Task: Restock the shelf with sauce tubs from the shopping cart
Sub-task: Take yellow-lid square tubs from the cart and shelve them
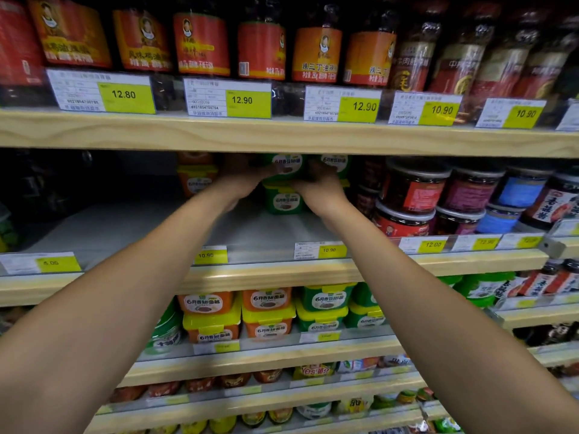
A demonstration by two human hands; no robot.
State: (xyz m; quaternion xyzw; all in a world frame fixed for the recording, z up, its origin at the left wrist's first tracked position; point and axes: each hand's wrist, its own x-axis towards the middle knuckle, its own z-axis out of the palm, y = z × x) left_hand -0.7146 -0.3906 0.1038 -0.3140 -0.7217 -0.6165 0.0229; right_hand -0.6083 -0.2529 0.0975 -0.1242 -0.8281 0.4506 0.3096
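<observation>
Two bare arms reach deep into the dim middle shelf (272, 233). The left grip (242, 177) and right grip (319, 187) clasp a green tub (286, 166) from either side, fingers curled round it. The tub is at the back, just under the shelf above and directly over a second tub (282, 200); whether it rests on that one cannot be told. An orange tub (195, 181) stands to the left and jars (413, 189) to the right.
</observation>
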